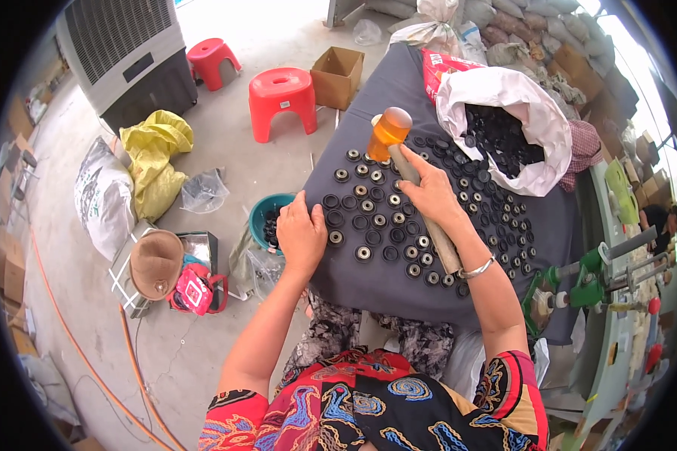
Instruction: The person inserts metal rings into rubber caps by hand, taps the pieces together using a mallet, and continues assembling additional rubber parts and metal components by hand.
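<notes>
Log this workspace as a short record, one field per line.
right hand: gripping an amber-headed mallet by its handle
left hand: near the table's left edge; whether it holds anything is unclear
table: covered in dark grey cloth
pieces: black round parts, many with metal centres, spread across the cloth
containers: teal bowl by the left hand; open white sack of black parts
floor: red stool beside a cardboard box

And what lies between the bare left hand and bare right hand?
The head view shows round black rings, some with silvery metal centres, on the dark grey cloth.
</notes>
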`<state>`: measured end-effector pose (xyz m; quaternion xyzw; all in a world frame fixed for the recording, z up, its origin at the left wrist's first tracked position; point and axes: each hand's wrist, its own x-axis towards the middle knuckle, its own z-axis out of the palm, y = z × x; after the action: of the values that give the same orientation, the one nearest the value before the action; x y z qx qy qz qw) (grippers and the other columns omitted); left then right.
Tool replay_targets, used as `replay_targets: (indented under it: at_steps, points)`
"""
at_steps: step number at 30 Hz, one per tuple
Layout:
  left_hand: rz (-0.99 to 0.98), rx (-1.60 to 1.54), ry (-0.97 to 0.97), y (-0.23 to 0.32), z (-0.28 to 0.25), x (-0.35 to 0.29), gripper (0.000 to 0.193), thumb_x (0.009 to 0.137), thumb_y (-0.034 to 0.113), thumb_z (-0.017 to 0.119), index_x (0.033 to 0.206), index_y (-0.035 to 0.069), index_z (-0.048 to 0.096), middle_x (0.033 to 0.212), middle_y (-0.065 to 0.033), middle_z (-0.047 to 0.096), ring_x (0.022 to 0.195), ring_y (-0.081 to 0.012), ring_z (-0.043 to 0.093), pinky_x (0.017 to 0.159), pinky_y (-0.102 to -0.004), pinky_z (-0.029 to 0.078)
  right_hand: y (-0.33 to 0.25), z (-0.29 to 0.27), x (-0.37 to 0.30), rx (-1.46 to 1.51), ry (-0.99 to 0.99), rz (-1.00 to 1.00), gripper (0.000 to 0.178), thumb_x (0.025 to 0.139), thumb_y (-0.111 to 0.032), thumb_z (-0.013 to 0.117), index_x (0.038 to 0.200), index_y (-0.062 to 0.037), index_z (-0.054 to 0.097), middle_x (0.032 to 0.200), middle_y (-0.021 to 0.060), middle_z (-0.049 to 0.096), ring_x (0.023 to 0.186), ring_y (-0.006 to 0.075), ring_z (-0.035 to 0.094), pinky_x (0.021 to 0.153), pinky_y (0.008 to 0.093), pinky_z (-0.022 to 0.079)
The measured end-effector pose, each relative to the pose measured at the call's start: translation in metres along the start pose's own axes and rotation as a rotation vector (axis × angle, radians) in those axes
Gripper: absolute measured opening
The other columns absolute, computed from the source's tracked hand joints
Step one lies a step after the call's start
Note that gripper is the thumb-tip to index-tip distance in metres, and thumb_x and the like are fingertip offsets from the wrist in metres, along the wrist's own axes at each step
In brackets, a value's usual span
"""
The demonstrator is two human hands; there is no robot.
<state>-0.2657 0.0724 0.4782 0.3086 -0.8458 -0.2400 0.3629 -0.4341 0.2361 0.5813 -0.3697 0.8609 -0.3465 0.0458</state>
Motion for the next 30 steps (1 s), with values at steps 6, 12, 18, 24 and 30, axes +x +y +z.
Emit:
replay_targets:
  at_steps: [6, 12, 18, 24, 30]
  points:
    - [0.037, 0.013, 0.036, -0.002, 0.005, -0.001, 0.036, 0.087, 0.02, 0.06, 0.117, 0.001, 0.058, 0.097, -0.0189, 0.064, 0.091, -0.0349, 0.06, 0.079, -0.0434, 0.047, -0.004, -0.001, -0.021, -0.044, -0.101, -0.006, 0.066, 0.078, -0.011, 0.063, 0.14, -0.0121, 0.042, 0.099, 0.025, 0.066, 0.093, 0.0383, 0.064, 0.085, 0.042, 0.05]
    - [0.027, 0.033, 0.021, -0.003, 0.002, -0.001, 0.036, 0.087, 0.021, 0.06, 0.117, 0.001, 0.057, 0.096, -0.0186, 0.064, 0.092, -0.0346, 0.06, 0.079, -0.0435, 0.047, -0.015, 0.0, -0.024, -0.182, -0.138, 0.01, 0.066, 0.08, -0.012, 0.062, 0.142, -0.0132, 0.039, 0.095, 0.0248, 0.066, 0.092, 0.0391, 0.064, 0.083, 0.0446, 0.049]
    - [0.031, 0.02, 0.031, -0.001, 0.005, -0.001, 0.036, 0.088, 0.022, 0.059, 0.117, 0.001, 0.058, 0.098, -0.0184, 0.064, 0.093, -0.0343, 0.06, 0.08, -0.0428, 0.047, 0.006, 0.005, -0.023, -0.146, -0.083, 0.012, 0.066, 0.08, -0.013, 0.061, 0.142, -0.013, 0.038, 0.097, 0.0255, 0.066, 0.095, 0.0397, 0.063, 0.086, 0.0454, 0.048]
    - [0.031, 0.016, 0.032, -0.005, 0.006, -0.002, 0.037, 0.088, 0.022, 0.059, 0.117, 0.001, 0.057, 0.098, -0.0186, 0.064, 0.093, -0.0345, 0.06, 0.08, -0.043, 0.047, 0.014, 0.005, -0.023, -0.049, -0.022, -0.08, 0.064, 0.079, -0.011, 0.061, 0.14, -0.0118, 0.042, 0.102, 0.0255, 0.065, 0.097, 0.0396, 0.063, 0.088, 0.0419, 0.049]
    - [0.014, 0.032, 0.005, 0.001, 0.0, -0.001, 0.038, 0.086, 0.02, 0.06, 0.115, -0.003, 0.056, 0.098, -0.0183, 0.065, 0.094, -0.0345, 0.059, 0.082, -0.044, 0.046, 0.003, 0.007, -0.026, -0.247, -0.083, -0.001, 0.065, 0.079, -0.011, 0.06, 0.141, -0.0149, 0.041, 0.094, 0.0245, 0.066, 0.09, 0.0404, 0.064, 0.084, 0.0435, 0.051]
